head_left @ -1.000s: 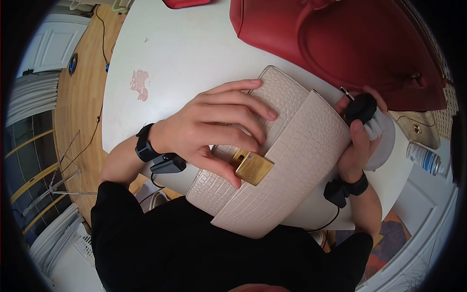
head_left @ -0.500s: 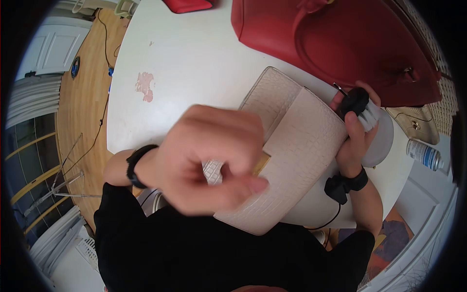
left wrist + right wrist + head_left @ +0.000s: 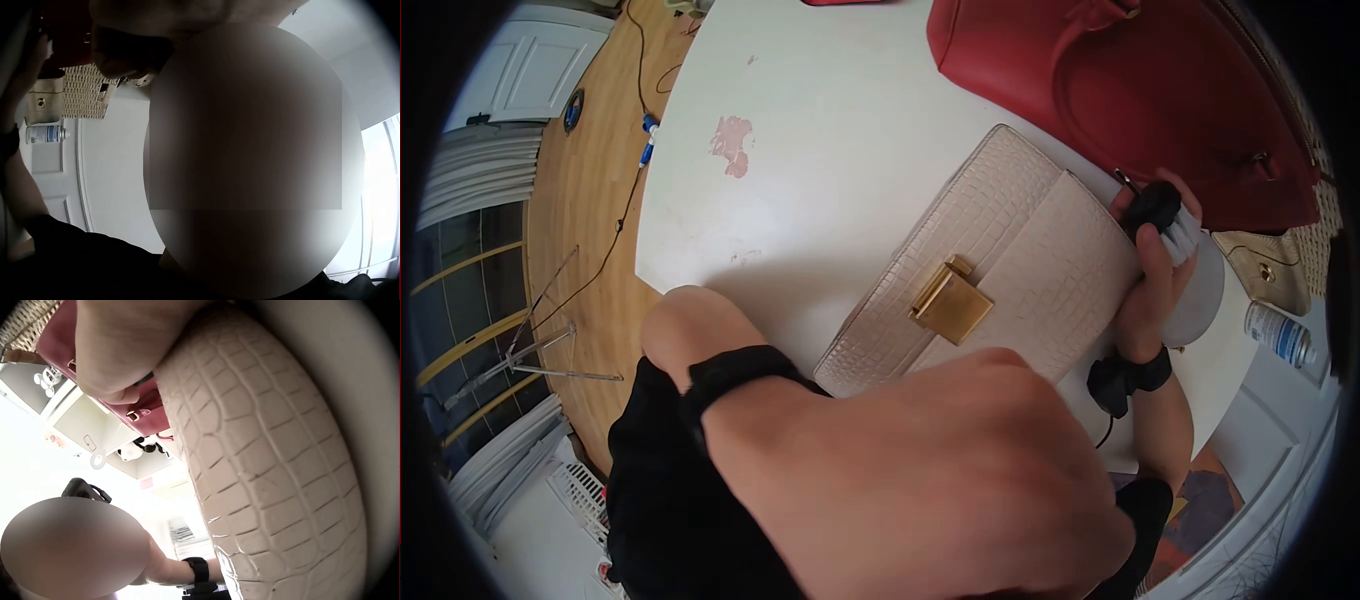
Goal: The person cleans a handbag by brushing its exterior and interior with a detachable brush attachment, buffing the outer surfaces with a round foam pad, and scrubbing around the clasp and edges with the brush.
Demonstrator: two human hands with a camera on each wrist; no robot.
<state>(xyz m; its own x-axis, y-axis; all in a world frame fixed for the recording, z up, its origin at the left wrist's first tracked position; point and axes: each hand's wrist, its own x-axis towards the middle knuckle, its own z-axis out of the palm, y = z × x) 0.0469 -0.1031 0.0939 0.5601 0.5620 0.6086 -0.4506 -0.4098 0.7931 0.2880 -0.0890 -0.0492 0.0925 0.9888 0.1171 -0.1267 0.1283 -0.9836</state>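
Note:
A cream crocodile-textured handbag with a gold clasp stands tilted over the near part of the white table. My right hand is at its right edge, gripping a small brush with a round black top and white bristles. In the right wrist view the bag's textured side fills the right half, close to the hand. My left hand is raised off the bag, close under the head camera, back of the hand up. Its fingers are mostly hidden there; the left wrist view shows curled fingers near the head.
A large red handbag stands at the back right of the white table. A round grey-white object lies beside the right hand. Farther right are a gold bag and a spray can.
My left hand has let go of the gold clasp, curled, and lifted up toward the head. My right hand keeps hold of the brush; the view has shifted slightly left.

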